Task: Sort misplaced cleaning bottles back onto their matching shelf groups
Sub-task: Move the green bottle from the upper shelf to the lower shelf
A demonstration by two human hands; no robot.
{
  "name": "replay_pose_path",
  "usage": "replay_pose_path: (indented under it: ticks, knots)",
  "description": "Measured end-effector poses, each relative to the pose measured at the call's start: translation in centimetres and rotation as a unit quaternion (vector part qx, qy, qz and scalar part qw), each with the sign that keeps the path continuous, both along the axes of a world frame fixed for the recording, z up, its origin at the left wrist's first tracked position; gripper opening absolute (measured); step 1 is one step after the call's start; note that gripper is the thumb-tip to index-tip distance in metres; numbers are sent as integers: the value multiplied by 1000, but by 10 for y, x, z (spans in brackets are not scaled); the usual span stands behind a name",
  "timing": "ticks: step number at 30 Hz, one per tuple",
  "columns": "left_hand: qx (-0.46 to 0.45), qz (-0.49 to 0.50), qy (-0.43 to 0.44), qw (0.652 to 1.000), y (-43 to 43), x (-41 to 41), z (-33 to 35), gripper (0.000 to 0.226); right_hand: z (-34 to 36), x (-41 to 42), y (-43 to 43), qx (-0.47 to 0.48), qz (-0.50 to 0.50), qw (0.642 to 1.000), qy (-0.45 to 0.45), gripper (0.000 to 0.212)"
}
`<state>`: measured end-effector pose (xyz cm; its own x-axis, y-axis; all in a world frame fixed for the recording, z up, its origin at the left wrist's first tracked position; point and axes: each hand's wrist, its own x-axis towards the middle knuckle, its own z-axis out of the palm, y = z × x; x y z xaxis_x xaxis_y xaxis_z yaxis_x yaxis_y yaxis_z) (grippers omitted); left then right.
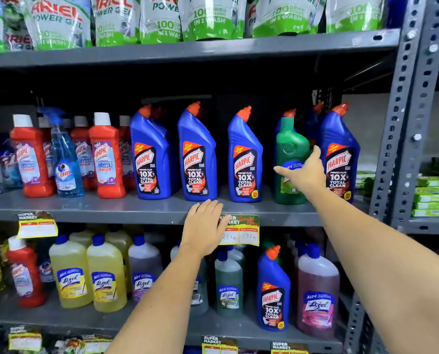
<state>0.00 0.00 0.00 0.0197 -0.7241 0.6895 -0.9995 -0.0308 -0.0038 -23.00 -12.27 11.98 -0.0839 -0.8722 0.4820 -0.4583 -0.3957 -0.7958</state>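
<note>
A green Lizol bottle (pixel 291 154) stands on the middle shelf (pixel 126 208) among blue Harpic bottles (pixel 197 154). My right hand (pixel 305 172) is spread around the green bottle's right side, thumb up and fingers across its label, without lifting it. My left hand (pixel 204 226) lies flat and open on the middle shelf's front edge. On the lower shelf, a blue Harpic bottle (pixel 273 292) stands among Lizol bottles (pixel 105 274), and a red Harpic bottle (pixel 24 272) sits at the left. A blue Colin spray bottle (pixel 65 159) stands among red Harpic bathroom cleaners (pixel 106 154).
Ariel Power Gel pouches (pixel 162 19) fill the top shelf. A grey perforated upright (pixel 402 111) bounds the shelf at the right, with green boxes (pixel 432 195) on the neighbouring rack. Yellow price tags (pixel 240 231) hang from the shelf edge.
</note>
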Motion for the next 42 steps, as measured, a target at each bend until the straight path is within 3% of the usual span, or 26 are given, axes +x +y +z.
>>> replay_pose_path:
  ticks: [2,4,7,13,17,22,26,28,31,35,42]
  knots:
    - [-18,-4,-1,1000,-1,0,0,59,-4,0,-4,20,8,1000,-1,128]
    - [-36,2,-5,999,-2,0,-2,57,-10,0,-9,42,8,999,14,118]
    - [-57,-2,3,998,-5,-1,-5,56,-13,3,-14,31,-7,999,23,98]
    - [-83,-11,3,996,-7,0,-8,53,-21,-1,-10,-26,7,1000,0,93]
    - [-88,-13,-10,996,-6,2,-7,54,-31,-9,-2,-70,54,993,-84,84]
    - [-104,-23,1,994,-5,0,-6,53,-47,-24,43,-133,127,959,-214,74]
    - [-116,29,-56,991,3,6,-35,62,-90,-35,87,-120,188,947,-231,78]
    - [-120,45,-54,990,11,10,-65,68,-122,-32,109,-91,203,947,-233,68]
    - [-72,60,-26,995,27,14,-124,68,-184,-15,129,-40,217,952,-211,68]
    - [66,46,3,997,50,21,-206,64,-255,18,134,48,213,959,-181,68]
    - [274,-19,2,961,55,46,-291,67,-332,79,115,136,156,974,-93,84]
